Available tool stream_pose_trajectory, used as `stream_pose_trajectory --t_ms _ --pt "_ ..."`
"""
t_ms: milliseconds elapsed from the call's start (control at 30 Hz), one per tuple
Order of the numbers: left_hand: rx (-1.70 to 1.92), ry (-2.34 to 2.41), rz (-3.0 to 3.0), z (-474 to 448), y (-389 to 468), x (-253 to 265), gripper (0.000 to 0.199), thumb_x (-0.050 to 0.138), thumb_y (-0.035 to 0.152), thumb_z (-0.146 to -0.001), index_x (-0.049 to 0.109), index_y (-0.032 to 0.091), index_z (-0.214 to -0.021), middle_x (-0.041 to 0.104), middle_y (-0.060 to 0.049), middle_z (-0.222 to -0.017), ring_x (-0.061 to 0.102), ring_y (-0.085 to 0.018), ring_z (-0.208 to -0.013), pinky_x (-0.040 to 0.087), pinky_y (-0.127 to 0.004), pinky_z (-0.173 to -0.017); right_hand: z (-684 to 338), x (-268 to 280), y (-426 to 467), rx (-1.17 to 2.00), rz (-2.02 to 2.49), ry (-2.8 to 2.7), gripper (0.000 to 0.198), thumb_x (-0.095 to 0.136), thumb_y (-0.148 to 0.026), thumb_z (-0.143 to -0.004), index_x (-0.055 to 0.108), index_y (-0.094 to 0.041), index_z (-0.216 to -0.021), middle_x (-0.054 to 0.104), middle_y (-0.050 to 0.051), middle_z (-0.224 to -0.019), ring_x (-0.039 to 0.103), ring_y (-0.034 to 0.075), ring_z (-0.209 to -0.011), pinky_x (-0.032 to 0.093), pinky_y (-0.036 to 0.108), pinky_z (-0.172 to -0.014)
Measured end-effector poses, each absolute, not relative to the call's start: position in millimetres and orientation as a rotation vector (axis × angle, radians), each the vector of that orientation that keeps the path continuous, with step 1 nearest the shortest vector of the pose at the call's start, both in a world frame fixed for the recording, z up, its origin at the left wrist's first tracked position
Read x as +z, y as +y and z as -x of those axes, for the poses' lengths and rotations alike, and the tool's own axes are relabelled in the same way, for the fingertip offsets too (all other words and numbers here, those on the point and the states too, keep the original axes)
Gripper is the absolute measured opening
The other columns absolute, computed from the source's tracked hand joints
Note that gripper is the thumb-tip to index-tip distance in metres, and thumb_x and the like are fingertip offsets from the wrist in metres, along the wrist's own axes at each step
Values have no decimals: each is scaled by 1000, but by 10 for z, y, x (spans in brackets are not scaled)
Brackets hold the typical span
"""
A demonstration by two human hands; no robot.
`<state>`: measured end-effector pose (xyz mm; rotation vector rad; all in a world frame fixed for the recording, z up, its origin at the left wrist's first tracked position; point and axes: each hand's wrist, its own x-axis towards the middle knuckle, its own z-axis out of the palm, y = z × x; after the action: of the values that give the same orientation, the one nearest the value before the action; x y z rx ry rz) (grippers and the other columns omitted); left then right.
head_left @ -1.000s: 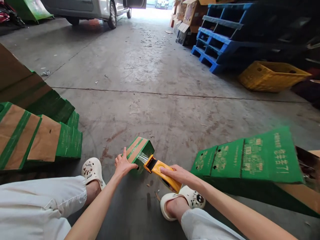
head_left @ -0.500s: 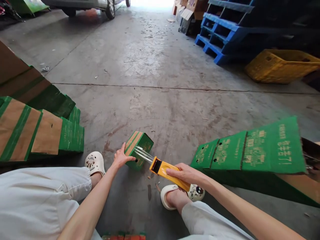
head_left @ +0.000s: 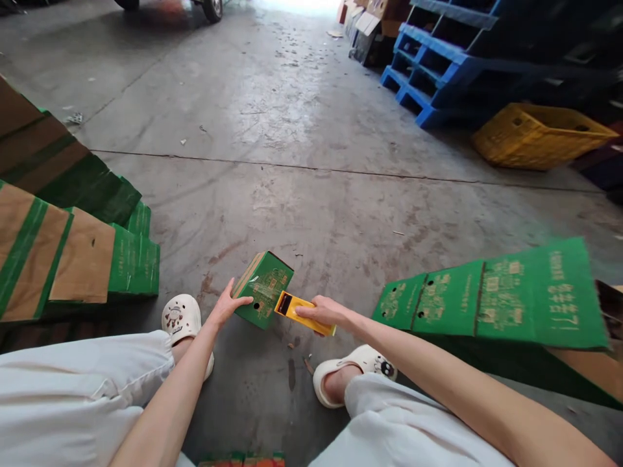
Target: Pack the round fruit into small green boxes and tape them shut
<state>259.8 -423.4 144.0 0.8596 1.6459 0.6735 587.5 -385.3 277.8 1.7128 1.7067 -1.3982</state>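
A small green cardboard box point(head_left: 267, 285) with brown stripes stands tilted on the floor between my feet. My left hand point(head_left: 228, 306) grips its near left edge, thumb across the printed side by a dark round hole, the other fingers partly hidden along the striped face. In my right hand point(head_left: 318, 312) is a yellow tape dispenser point(head_left: 299, 310), its head close against the box's right side. A shiny strip of clear tape point(head_left: 263, 288) lies over the green side.
Stacked green-and-brown boxes point(head_left: 131, 263) stand at the left, and a row of green boxes point(head_left: 487, 295) at the right. Beyond are blue pallets point(head_left: 428, 65) and a yellow crate point(head_left: 540, 139). My white clogs point(head_left: 181, 318) flank the box.
My right hand has brought the tape dispenser up and left to the box, and the stretched tape now lies on its side. The box has turned, showing more of its printed side.
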Motion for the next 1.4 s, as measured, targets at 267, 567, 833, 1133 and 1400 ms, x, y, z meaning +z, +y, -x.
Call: stream_pose_trajectory --t_ms 267,567,833,1133,1400 --pt "532 2107 -1594 -2702 -4285 1486 82 61 33 -94 28 17 -167 31 -18 -172 26 -32 -161 26 -49 -130 -5378 2725 -3621 -1569 -1657 1630 63 66 -79 -84 66 -16 -74 71 6 -65 69 19 -61 49 22 -53" --pt "35 2076 -1755 -3078 -4247 1685 121 76 55 -76 11 15 -171 -3 -21 -177 -3 -43 -164 6 -67 -128 -5587 2545 -3612 -1543 -1558 1703 58 63 -73 -89 72 -16 -87 76 6 -80 71 18 -68 45 20 -53" --pt "-185 2086 -1825 -3146 -4294 1758 140 84 58 -64 -1 27 -171 -16 -18 -176 -3 -48 -162 26 -75 -115 -5639 2795 -3707 -1491 -1523 1840 62 63 -75 -86 74 -15 -96 74 6 -87 67 18 -75 41 22 -56" --pt "-211 2054 -1855 -3098 -4269 1791 138 84 57 -63 1 30 -171 -10 -16 -178 15 -53 -156 33 -73 -111 -6203 2905 -3905 -1415 -1529 1836 70 56 -84 -83 72 -16 -89 71 6 -83 64 20 -75 38 23 -56" --pt "-193 2087 -1865 -3121 -4293 1765 137 84 56 -63 4 29 -171 -6 -19 -178 21 -52 -154 34 -73 -110 -6029 2634 -3837 -1480 -1618 1620 67 59 -82 -85 68 -17 -78 71 5 -74 65 16 -63 41 22 -52"
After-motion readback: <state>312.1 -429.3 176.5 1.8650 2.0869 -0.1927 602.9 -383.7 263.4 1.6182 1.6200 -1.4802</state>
